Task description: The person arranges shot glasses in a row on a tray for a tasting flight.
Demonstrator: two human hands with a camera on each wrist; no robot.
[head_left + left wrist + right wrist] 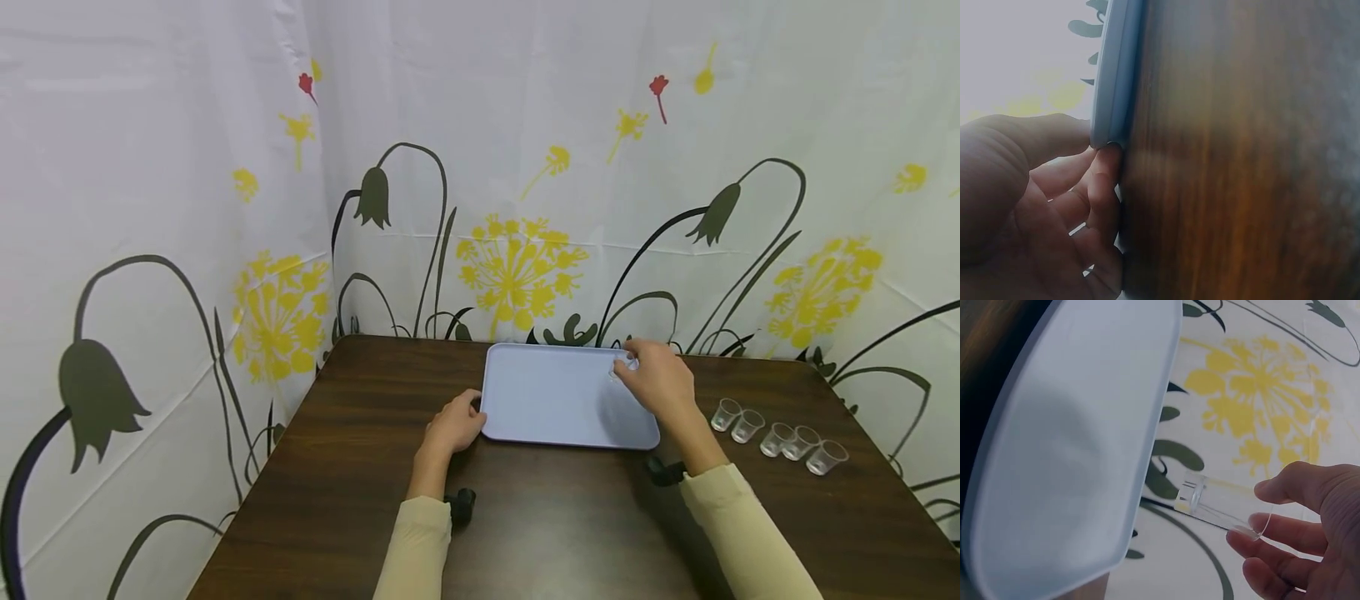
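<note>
A light blue tray (pixel 555 396) lies on the dark wooden table. At its left edge, my left hand (pixel 455 422) pinches the rim near the front corner; in the left wrist view the thumb and a fingertip meet at the tray's edge (pixel 1110 94). Over the far right part of the tray is my right hand (pixel 660 379), holding a small clear cup (pixel 1222 503) by its rim between thumb and fingers. From the right wrist view, the cup's base points toward the tray and stays apart from it. Fingers partly hide the cup in the head view.
Several more clear cups, among them a near one (pixel 827 457) and a far one (pixel 725 414), stand in a slanting row on the table (pixel 555 533) right of the tray. A white curtain (pixel 480 100) with printed flowers hangs behind and left of the table.
</note>
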